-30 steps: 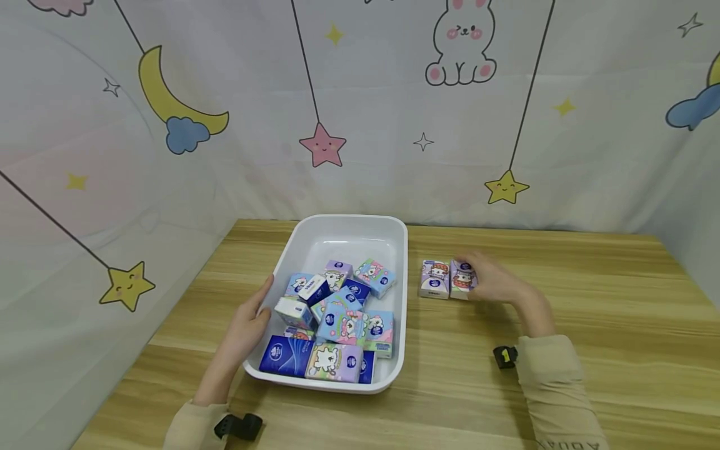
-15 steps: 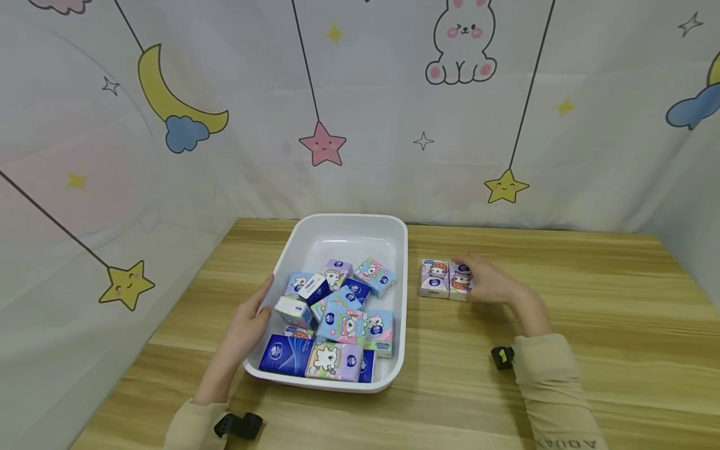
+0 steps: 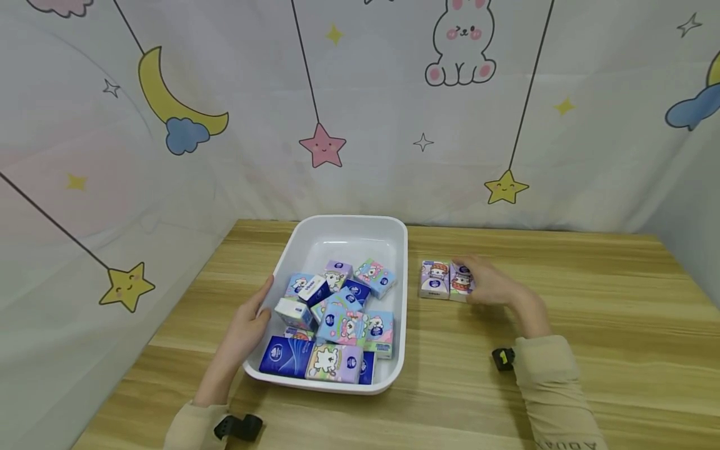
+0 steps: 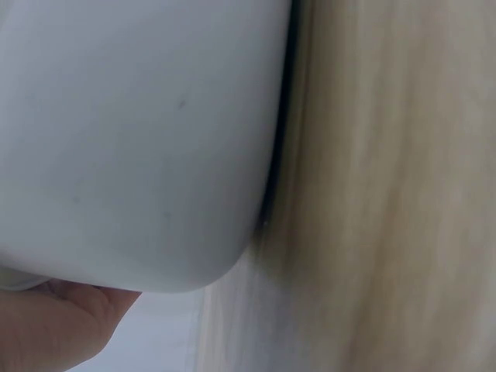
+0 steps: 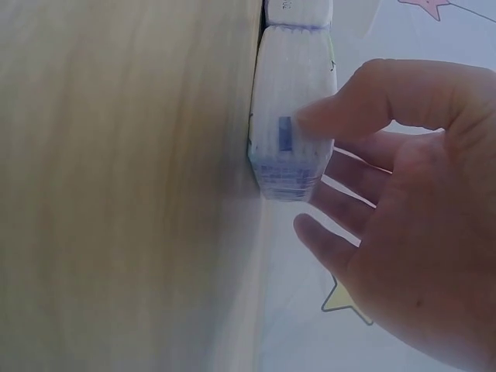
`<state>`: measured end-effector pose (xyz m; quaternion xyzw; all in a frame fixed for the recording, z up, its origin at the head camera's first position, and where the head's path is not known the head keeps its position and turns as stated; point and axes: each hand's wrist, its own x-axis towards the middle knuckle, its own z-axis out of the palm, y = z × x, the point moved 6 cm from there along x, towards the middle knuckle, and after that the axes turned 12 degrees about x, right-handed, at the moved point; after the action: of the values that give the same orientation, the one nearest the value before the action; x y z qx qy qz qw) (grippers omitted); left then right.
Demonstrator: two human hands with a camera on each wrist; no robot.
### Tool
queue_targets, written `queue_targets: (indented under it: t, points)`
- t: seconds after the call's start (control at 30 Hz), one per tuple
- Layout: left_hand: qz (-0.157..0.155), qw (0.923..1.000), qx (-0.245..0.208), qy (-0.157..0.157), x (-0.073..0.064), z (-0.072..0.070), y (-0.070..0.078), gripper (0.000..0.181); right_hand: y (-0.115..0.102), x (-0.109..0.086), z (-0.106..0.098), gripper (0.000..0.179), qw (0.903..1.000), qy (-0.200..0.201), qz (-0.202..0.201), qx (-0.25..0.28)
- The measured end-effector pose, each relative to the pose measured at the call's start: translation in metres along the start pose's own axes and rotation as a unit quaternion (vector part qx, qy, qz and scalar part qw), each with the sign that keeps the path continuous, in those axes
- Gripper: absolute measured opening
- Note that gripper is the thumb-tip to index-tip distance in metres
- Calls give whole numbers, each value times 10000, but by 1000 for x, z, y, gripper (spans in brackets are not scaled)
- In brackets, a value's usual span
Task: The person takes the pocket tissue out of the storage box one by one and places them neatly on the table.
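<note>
My left hand (image 3: 245, 325) grips the left rim of a white plastic tub (image 3: 398, 350); its thumb (image 4: 70, 325) also shows at the rim in the left wrist view. On the table to the right of the tub lie two purple-and-white pocket tissue packs side by side. The left pack (image 3: 435, 280) stands free of my hands. Around the right pack (image 3: 461, 282) my right hand (image 3: 495, 282) holds on, thumb on the near end (image 5: 287, 124) and fingers toward the far side. The packs appear to touch. The right pack is partly hidden by the hand.
Several tissue packs in blue, purple and white lie jumbled in the tub, such as a dark blue pack (image 3: 285, 356) at its near end. A wooden table (image 3: 450, 400) carries everything. A printed curtain (image 3: 371, 175) hangs behind its far edge.
The right hand has shifted slightly left, and the right pack has moved closer to the left one. The left hand and the tub have stayed in place.
</note>
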<state>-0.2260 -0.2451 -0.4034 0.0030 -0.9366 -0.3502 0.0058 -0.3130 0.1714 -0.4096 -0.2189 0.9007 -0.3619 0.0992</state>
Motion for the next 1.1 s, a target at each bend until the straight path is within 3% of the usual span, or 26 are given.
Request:
queue_targets:
  t: [0.3, 0.7, 1.1]
  points:
    - [46, 10000, -57, 39, 1, 1, -1, 59, 0, -1, 0, 83, 10000, -44, 30, -31]
    - [41, 10000, -55, 27, 1, 1, -1, 58, -5, -2, -1, 87, 9993, -36, 362, 89]
    - [88, 9999, -31, 74, 1, 1, 0, 59, -33, 1, -4, 77, 9996, 268, 63, -71]
